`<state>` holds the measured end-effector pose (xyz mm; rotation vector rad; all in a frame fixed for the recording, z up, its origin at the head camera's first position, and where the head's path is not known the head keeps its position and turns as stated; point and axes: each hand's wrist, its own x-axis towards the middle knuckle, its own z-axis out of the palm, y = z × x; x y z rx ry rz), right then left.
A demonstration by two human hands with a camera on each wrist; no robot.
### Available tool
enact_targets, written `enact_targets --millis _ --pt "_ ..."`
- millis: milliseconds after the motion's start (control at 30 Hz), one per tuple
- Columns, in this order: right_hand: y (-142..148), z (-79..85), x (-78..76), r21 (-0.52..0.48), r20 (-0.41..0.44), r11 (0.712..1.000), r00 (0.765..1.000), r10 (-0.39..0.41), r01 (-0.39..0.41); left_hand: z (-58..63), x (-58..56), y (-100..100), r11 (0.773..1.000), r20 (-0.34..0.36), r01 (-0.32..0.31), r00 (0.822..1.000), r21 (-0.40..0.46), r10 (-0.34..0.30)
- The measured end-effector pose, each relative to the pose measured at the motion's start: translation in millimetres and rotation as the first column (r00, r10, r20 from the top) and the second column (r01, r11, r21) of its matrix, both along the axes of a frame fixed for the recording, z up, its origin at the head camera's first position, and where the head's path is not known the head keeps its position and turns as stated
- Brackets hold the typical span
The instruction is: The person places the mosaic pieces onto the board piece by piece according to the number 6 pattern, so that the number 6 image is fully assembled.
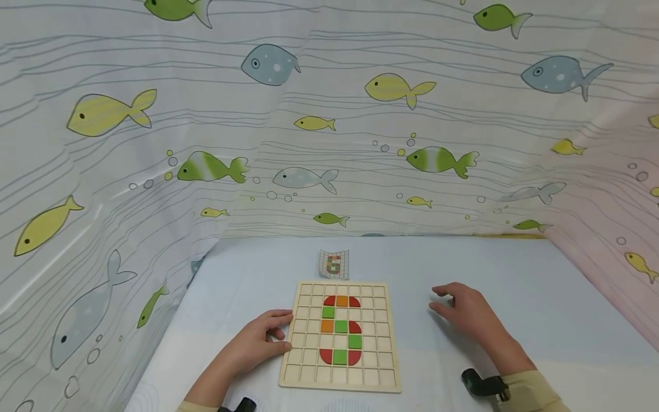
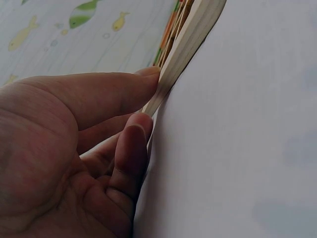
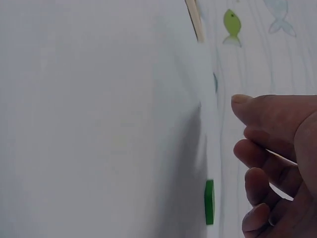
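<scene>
A square-gridded wooden board (image 1: 334, 382) lies on the table, bearing red, orange and green tiles in an S-like shape. My left hand (image 1: 259, 343) touches its left edge, thumb and index fingertip apart along the side. The left wrist view shows the thumb (image 2: 119, 94) against the board's pale edge (image 2: 185, 42). Off to the right of the board, my right hand (image 1: 471, 312) hovers over the table with loosely bent fingers and nothing between them. A green tile (image 3: 210, 202) lies on the table near that hand in the right wrist view.
Behind the board lies a small paper card (image 1: 333, 265) printed with a coloured tile figure on a grid. Fish-patterned sheeting (image 1: 355, 154) rises around the back and sides of the pale table (image 1: 247, 274). Each wrist carries a black device (image 1: 481, 383).
</scene>
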<state>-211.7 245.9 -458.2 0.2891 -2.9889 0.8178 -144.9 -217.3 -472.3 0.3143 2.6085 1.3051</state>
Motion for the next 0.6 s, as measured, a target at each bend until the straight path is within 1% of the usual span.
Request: enact_targets --millis 233,400,600 --pt "20.5 -3.9 -4.2 0.024 -0.004 1.0 1.0 -0.018 0.018 0.6 -0.1 0.6 1.0 0.009 -0.01 1.0 0.002 0.01" --pt "29.6 -4.7 -6.3 0.037 0.025 0.999 0.999 -0.035 0.034 1.8 0.4 1.1 1.0 0.008 -0.01 1.0 0.003 0.01" --pt "34.1 -3.1 -5.7 0.047 0.058 0.998 0.997 -0.051 0.048 3.0 1.1 0.9 1.0 0.014 -0.004 1.0 0.005 0.004"
